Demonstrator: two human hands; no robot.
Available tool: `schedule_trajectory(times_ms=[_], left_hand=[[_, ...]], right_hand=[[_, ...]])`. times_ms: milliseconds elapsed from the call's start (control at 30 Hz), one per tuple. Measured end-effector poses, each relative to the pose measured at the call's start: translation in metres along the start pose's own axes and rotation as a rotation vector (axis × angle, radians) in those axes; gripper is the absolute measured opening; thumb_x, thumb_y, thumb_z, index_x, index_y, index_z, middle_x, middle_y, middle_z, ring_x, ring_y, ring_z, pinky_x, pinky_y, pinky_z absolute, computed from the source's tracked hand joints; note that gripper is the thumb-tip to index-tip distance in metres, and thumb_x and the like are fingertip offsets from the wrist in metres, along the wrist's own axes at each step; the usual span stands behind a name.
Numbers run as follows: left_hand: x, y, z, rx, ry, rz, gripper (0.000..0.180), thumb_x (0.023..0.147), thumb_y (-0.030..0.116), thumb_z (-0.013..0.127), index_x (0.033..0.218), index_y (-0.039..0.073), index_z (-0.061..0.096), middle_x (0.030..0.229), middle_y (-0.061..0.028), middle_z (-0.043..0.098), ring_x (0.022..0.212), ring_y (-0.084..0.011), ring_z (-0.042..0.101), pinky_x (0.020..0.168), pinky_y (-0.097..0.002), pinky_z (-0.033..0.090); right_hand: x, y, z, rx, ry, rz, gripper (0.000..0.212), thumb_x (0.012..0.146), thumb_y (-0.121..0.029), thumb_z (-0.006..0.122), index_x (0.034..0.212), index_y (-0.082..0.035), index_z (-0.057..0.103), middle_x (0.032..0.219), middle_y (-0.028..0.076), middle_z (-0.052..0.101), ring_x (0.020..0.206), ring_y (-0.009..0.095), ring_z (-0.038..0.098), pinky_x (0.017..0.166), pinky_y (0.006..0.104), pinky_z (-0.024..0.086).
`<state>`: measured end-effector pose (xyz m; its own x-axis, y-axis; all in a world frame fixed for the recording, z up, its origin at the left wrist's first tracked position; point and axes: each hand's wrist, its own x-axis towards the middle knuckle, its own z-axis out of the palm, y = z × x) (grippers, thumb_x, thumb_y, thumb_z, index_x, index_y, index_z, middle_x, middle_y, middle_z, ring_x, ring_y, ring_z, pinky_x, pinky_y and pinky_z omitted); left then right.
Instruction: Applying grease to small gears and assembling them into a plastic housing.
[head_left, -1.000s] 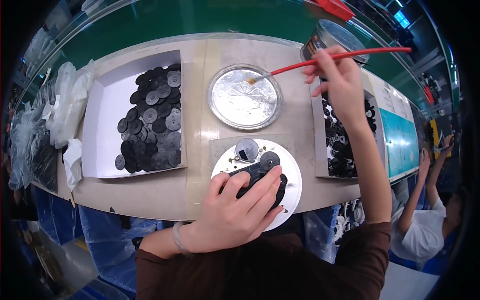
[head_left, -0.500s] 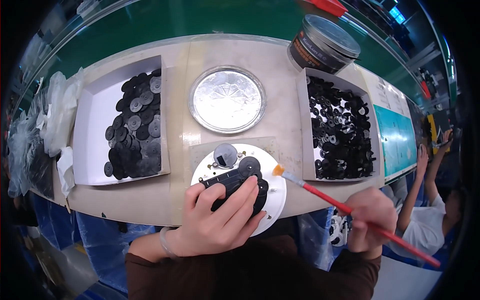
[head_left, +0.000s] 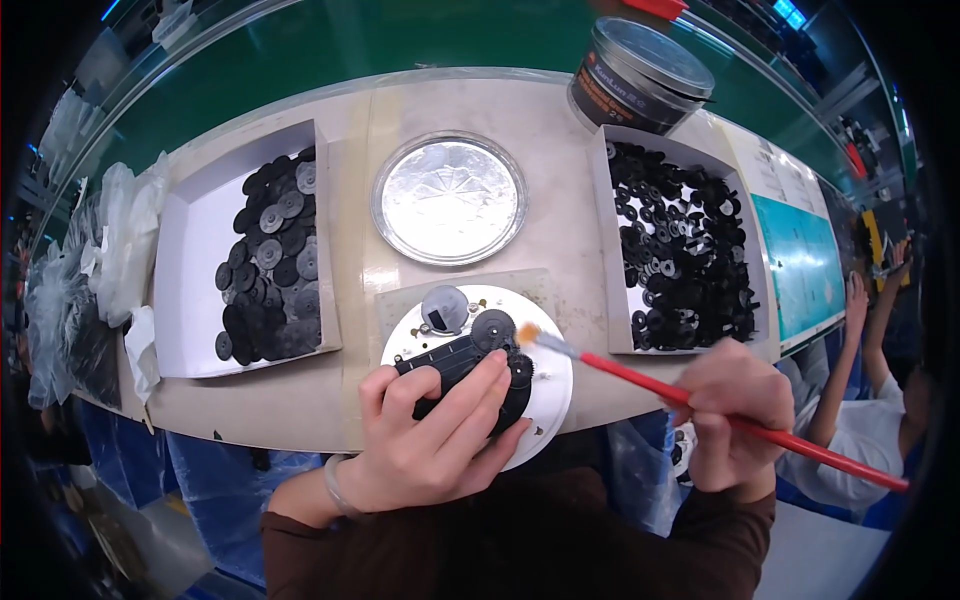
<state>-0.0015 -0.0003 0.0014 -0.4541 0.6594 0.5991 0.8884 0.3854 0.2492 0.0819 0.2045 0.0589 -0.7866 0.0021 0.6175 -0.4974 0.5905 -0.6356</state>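
Observation:
A round white plate (head_left: 556,398) lies at the table's near edge, bearing a black plastic gear housing (head_left: 432,362) and a grey round motor (head_left: 445,309). My left hand (head_left: 435,440) is closed over the housing, fingers bent across it, covering part of it. Beside those fingertips sit a larger black gear (head_left: 493,330) and a smaller toothed one (head_left: 521,371). Between its fingers and thumb, my right hand (head_left: 738,412) grips a red-handled paintbrush (head_left: 632,374). Its orange-tan bristles are right by the gears' edge; whether they touch I cannot tell.
A shallow silver metal lid (head_left: 450,254) lies beyond the plate. White boxes flank it: the left box (head_left: 190,285) holds black and grey gears, the right box (head_left: 611,275) small black parts. A dark tin (head_left: 630,95) stands at the back right. A person's hands (head_left: 858,298) show at far right.
The brush in my right hand has moved left, its bristles coming from over the white plate to the edge of the gears. My left hand keeps its hold.

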Motion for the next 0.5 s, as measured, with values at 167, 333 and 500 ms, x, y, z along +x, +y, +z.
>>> schedule_trajectory(times_ms=[167, 333, 500], left_hand=[[0.001, -0.001, -0.004, 0.021, -0.026, 0.026, 0.036, 0.055, 0.022, 0.073, 0.087, 0.007, 0.064, 0.098, 0.0004, 0.062, 0.072, -0.0168, 0.036, 0.066, -0.0283, 0.03], [0.001, -0.002, -0.003, 0.011, -0.027, 0.039, 0.037, 0.054, 0.023, 0.073, 0.086, 0.007, 0.064, 0.098, 0.0003, 0.062, 0.073, -0.0172, 0.036, 0.066, -0.0285, 0.029], [0.001, -0.002, -0.002, 0.02, -0.028, 0.025, 0.037, 0.053, 0.023, 0.073, 0.085, 0.007, 0.065, 0.097, 0.0, 0.063, 0.073, -0.0175, 0.036, 0.066, -0.0289, 0.029]], right_hand=[[0.008, 0.007, 0.0, 0.102, -0.083, 0.067, 0.009, 0.068, 0.005, 0.058, 0.075, 0.001, 0.053, 0.064, 0.012, 0.058, 0.054, 0.022, 0.057, 0.05, 0.0266, 0.046], [0.001, 0.0, -0.01, 0.261, 0.06, 0.304, 0.01, 0.075, 0.004, 0.055, 0.081, 0.003, 0.047, 0.065, 0.011, 0.056, 0.054, 0.017, 0.055, 0.052, 0.0251, 0.045], [0.005, 0.015, 0.001, 0.246, 0.024, 0.224, 0.009, 0.076, 0.006, 0.052, 0.081, 0.002, 0.046, 0.065, 0.012, 0.055, 0.058, 0.015, 0.055, 0.054, 0.0239, 0.045]])
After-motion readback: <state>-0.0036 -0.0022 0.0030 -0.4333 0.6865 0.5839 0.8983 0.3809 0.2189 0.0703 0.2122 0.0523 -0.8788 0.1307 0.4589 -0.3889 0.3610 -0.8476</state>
